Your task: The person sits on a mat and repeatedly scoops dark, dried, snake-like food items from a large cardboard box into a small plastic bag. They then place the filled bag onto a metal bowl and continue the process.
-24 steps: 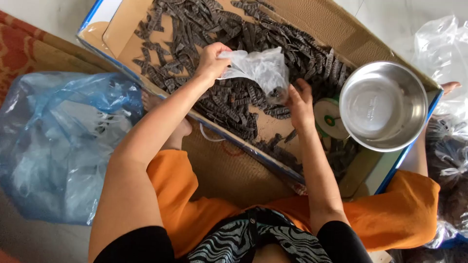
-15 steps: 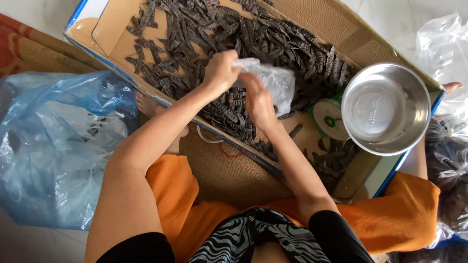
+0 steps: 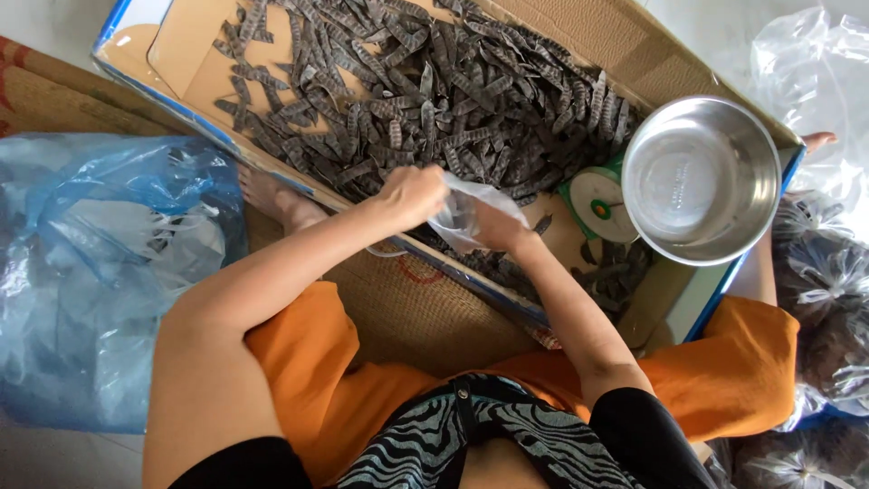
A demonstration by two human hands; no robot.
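Observation:
My left hand and my right hand both grip a small clear plastic bag between them, just above the near edge of a flattened cardboard box. A heap of dark, flat dried pods lies spread over the cardboard beyond my hands. More pods lie by the scale.
A steel bowl sits on a small green-and-white scale at the right. A big blue plastic bag lies at the left. Clear bags filled with pods pile up at the far right. A woven mat lies under my orange-clad knees.
Both hands have drawn the clear bag back from over the pods toward the near edge of the cardboard. The right hand came off the pods and took hold of the bag.

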